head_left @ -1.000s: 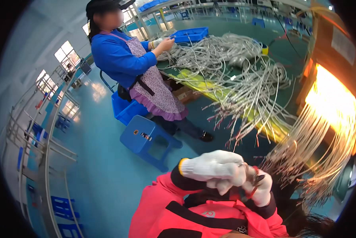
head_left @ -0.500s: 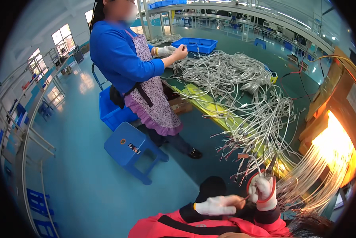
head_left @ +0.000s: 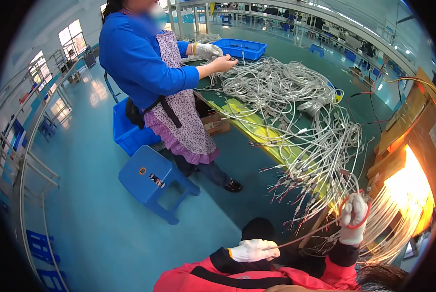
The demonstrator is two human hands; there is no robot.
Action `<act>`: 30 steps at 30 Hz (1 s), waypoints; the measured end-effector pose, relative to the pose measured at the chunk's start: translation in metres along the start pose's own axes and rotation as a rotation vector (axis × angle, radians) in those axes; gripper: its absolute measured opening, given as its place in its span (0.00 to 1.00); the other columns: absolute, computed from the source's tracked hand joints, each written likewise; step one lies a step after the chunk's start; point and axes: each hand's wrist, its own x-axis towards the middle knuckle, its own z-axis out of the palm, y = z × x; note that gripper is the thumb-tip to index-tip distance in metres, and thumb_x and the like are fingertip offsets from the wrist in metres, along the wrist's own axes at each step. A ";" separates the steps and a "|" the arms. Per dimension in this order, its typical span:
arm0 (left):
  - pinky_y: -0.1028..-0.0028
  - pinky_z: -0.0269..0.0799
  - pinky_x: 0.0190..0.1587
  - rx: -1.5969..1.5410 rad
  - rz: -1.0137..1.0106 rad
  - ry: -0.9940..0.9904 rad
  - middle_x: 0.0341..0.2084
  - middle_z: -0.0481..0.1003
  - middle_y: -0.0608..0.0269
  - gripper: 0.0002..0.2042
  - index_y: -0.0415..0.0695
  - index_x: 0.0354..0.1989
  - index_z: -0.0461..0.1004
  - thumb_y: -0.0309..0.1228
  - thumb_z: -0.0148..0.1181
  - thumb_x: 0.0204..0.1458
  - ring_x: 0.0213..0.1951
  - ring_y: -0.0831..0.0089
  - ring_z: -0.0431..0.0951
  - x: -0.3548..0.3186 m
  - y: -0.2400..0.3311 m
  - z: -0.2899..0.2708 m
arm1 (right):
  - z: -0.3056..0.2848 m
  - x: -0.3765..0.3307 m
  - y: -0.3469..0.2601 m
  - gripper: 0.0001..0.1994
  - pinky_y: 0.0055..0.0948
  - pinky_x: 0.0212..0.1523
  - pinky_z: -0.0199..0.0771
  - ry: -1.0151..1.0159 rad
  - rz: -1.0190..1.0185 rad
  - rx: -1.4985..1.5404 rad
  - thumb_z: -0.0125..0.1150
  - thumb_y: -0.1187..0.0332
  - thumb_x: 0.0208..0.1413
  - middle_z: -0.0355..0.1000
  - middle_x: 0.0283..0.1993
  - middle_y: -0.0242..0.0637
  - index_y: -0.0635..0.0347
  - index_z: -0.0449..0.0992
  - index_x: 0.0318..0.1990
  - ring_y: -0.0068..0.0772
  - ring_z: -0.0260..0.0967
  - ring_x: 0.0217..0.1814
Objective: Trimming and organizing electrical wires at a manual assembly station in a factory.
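Note:
My right hand point(head_left: 354, 216), in a white glove, grips red-handled scissors point(head_left: 366, 214) close to the cable ends; their blades are hard to make out. A thin brown strand point(head_left: 308, 237) stretches from there to my left hand point(head_left: 254, 250), whose gloved fingers are closed on its other end. Whether the strand touches the scissors cannot be seen. White-grey cables point(head_left: 320, 160) lie by my right hand, their stripped, coloured wire ends hanging over the table's near edge. To the right, more cables point(head_left: 383, 219) run into a brightly glowing, box-like housing point(head_left: 393, 131).
Across the table corner a person in a blue top and flowered apron point(head_left: 179, 97) holds a small dark item over the cable heap. A blue tray point(head_left: 242, 48) sits beyond. On the floor stand a blue stool point(head_left: 150, 170) and a blue crate point(head_left: 130, 129).
My right hand has moved right and up with the scissors, and my left hand has shifted left. The brown strand now spans the wider gap. The co-worker's hands moved slightly.

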 end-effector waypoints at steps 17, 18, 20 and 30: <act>0.73 0.72 0.25 0.804 0.487 0.987 0.26 0.75 0.67 0.08 0.49 0.37 0.74 0.36 0.51 0.53 0.22 0.68 0.76 0.031 0.092 -0.059 | -0.039 0.155 0.024 0.09 0.15 0.15 0.52 0.545 0.344 0.176 0.55 0.64 0.56 0.69 0.24 0.31 0.61 0.73 0.35 0.13 0.56 0.17; 0.71 0.70 0.23 1.003 0.469 1.109 0.23 0.73 0.66 0.07 0.48 0.34 0.73 0.35 0.52 0.52 0.21 0.67 0.75 0.054 0.098 -0.068 | -0.047 0.164 0.039 0.11 0.17 0.15 0.55 0.582 0.409 0.120 0.55 0.62 0.55 0.70 0.24 0.33 0.62 0.74 0.35 0.15 0.58 0.17; 0.70 0.66 0.20 1.102 0.481 1.208 0.20 0.71 0.64 0.06 0.48 0.32 0.72 0.34 0.51 0.52 0.19 0.66 0.73 0.099 0.109 -0.086 | -0.066 0.164 0.059 0.20 0.22 0.16 0.60 0.569 0.563 -0.126 0.55 0.53 0.54 0.70 0.21 0.35 0.65 0.73 0.31 0.22 0.63 0.17; 0.58 0.68 0.27 1.040 0.115 0.992 0.20 0.74 0.53 0.15 0.46 0.29 0.70 0.46 0.50 0.50 0.25 0.54 0.75 0.115 0.141 -0.101 | 0.030 0.076 0.103 0.17 0.33 0.33 0.67 0.227 0.630 -0.390 0.57 0.53 0.50 0.74 0.28 0.46 0.60 0.77 0.33 0.41 0.72 0.31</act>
